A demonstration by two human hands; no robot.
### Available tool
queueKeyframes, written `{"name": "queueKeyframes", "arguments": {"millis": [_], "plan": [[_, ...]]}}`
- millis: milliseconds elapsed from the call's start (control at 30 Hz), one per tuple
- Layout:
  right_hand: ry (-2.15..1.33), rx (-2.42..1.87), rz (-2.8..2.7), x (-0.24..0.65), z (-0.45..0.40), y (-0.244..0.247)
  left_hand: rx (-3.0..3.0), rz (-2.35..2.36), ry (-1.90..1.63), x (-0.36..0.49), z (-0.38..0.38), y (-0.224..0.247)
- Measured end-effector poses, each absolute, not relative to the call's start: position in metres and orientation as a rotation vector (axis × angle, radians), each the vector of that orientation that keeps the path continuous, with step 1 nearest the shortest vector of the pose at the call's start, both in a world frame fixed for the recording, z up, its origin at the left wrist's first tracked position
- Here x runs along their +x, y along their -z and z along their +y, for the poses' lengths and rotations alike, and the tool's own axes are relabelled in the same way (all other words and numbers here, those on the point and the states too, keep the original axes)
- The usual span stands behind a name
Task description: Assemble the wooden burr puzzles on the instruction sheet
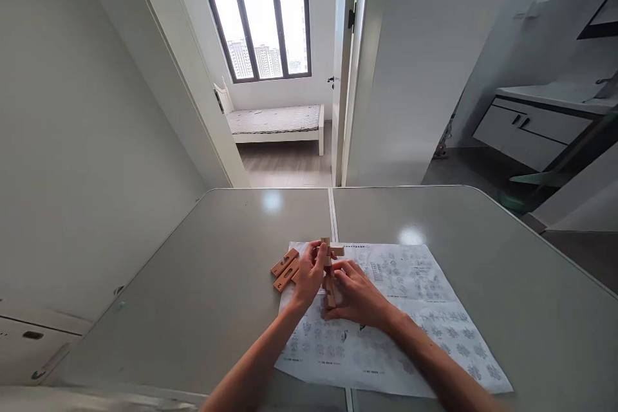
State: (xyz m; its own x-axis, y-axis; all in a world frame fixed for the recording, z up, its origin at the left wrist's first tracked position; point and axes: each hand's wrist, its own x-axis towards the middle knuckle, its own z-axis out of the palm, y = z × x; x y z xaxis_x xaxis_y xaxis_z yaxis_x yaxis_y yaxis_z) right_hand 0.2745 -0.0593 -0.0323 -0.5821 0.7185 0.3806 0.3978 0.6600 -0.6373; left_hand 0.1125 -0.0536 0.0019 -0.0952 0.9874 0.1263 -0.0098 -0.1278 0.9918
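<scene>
Wooden pieces are being handled over a printed sheet (400, 347), which is spread on the grey surface (226, 283). The wooden cluster (337, 250), made of crossed blocks, is gripped from the left by the left hand (310, 273), with the fingers drawn in narrowly near the sheet's upper edge. Just below the cluster, the notched bar (330, 299) is held lengthwise by the right hand (360, 294), with the thumb at its lower end and the fingers higher up. Whether the bar is seated in the cluster or only brought against it cannot be told, as the meeting place is partly covered by the fingers.

Two slotted blocks (284, 262) are laid side by side to the left of the left hand, and another piece beside them is partly hidden by that hand. Rows of small figures are printed on the sheet, too fine to be made out.

The step in hand is judged to be the fitting or adjusting of the bar against the cluster. For the next move, a steady left grip seems called for, with the bar's notch carefully aligned by the right hand and little force applied.
</scene>
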Motion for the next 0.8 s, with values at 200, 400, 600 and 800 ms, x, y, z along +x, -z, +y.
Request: {"name": "queueKeyframes", "arguments": {"millis": [200, 400, 600, 800], "plan": [[-0.833, -0.946, -1.988, 0.277, -0.056, 0.024, 1.265, 1.108, -1.304, 0.113, -0.055, -0.006], [-1.124, -1.008, -1.659, 0.282, -0.050, 0.024, 1.328, 1.070, -1.214, 0.117, -0.057, -0.007], [-1.219, -0.999, -1.565, 0.284, -0.049, 0.024, 1.386, 1.028, -1.133, 0.117, -0.058, -0.006], [-1.256, -0.994, -1.389, 0.287, -0.045, 0.020, 1.454, 1.006, -1.033, 0.117, -0.060, -0.004]]}}
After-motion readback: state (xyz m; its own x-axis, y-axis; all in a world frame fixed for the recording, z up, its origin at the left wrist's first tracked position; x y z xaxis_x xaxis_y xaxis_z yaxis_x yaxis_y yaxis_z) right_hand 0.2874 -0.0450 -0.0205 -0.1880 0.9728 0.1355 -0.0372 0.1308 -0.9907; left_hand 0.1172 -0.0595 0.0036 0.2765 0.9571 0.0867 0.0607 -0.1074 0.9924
